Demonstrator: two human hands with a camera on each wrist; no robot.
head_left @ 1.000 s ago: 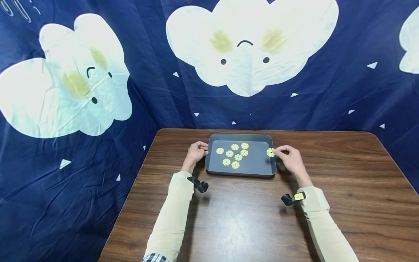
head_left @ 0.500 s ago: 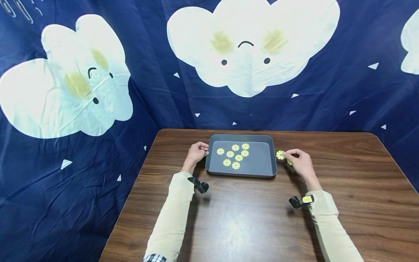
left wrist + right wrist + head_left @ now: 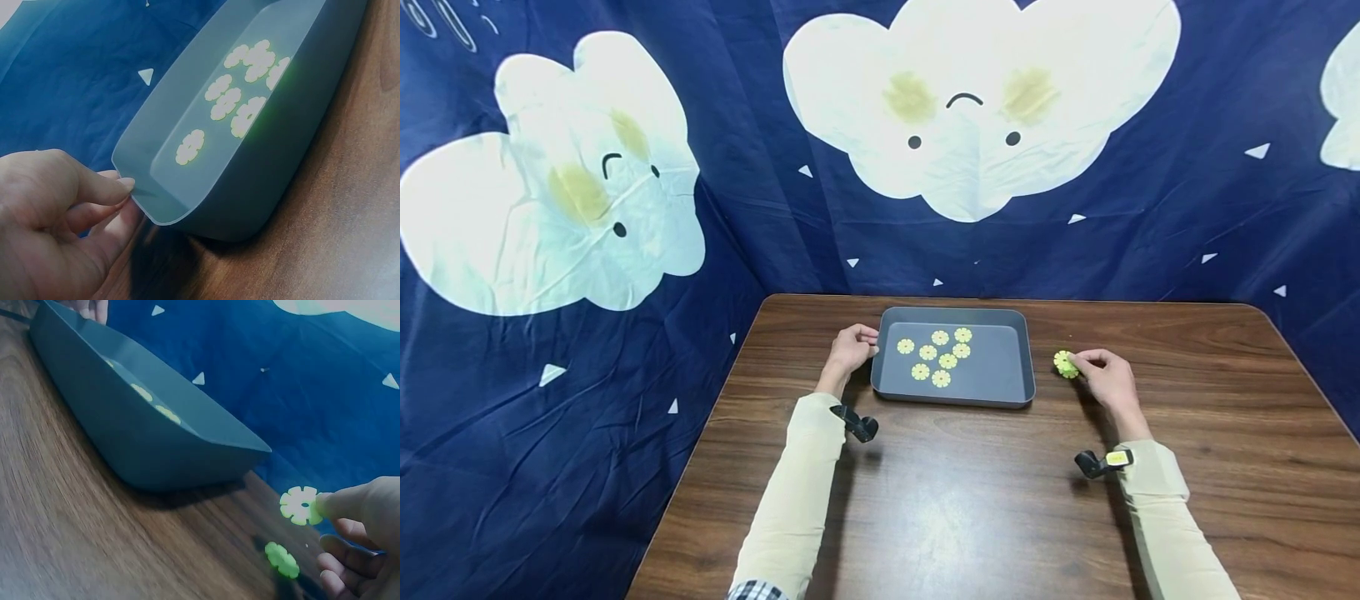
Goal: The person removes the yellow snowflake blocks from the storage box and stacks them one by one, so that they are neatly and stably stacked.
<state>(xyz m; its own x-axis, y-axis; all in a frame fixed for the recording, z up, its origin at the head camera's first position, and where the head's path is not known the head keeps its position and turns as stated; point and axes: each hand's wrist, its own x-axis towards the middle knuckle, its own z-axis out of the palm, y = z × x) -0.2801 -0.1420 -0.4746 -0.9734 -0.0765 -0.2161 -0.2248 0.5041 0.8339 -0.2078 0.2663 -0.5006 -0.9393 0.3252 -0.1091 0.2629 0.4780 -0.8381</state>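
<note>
My left hand (image 3: pixel 850 350) pinches the left rim of a dark grey rectangular tray (image 3: pixel 1003 379), thumb over the edge and fingers outside, as the left wrist view shows. Several yellow flower-shaped notched discs (image 3: pixel 941 379) lie flat on the left and middle of the tray floor. Right of the tray, my right hand (image 3: pixel 1108 381) pinches one yellow-green notched disc (image 3: pixel 292 507) between thumb and fingers by its edge. Below it, a second disc (image 3: pixel 282 560) lies on the table, and in the head view the two overlap.
The tray stands on a brown wood-grain table (image 3: pixel 970 483) near its back edge. A dark blue cloth (image 3: pixel 880 242) with white clouds hangs behind and to the left. Each wrist carries a small black camera, such as the right one (image 3: pixel 1090 464).
My right hand has moved right, carrying the disc from over the tray's right rim to above the disc on the table. My left hand and the tray have stayed in place.
</note>
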